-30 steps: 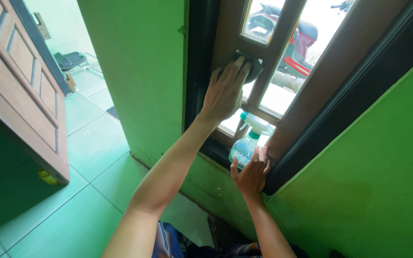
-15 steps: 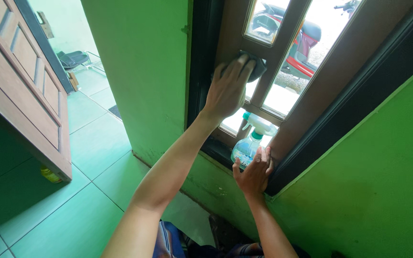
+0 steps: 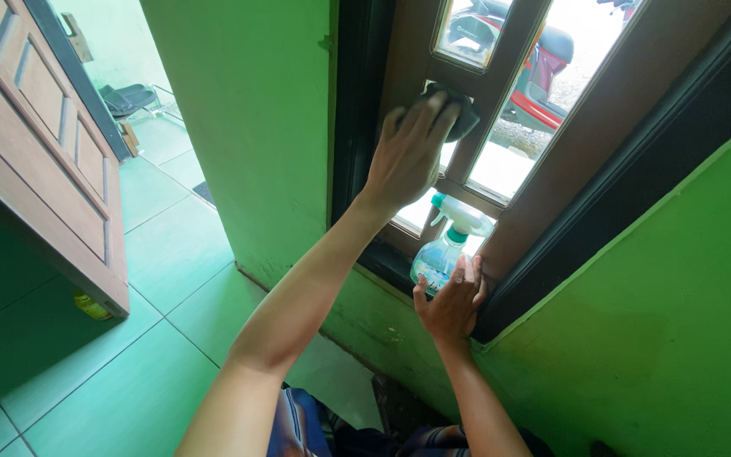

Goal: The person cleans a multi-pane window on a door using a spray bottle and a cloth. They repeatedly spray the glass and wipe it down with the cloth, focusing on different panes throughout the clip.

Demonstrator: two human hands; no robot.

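My left hand presses a dark cloth flat against the brown wooden window frame, at the crossing of its bars. My right hand rests lower down, wrapped around the base of a clear spray bottle with a teal and white trigger head, which stands on the dark window sill. Both forearms reach up from the bottom of the view.
Green walls flank the window. An open brown panelled door hangs at the left over a green tiled floor. A red motorbike shows through the glass. A yellow object lies under the door.
My left hand with the cloth has shifted slightly along the frame's crossbar. My right hand stays on the bottle.
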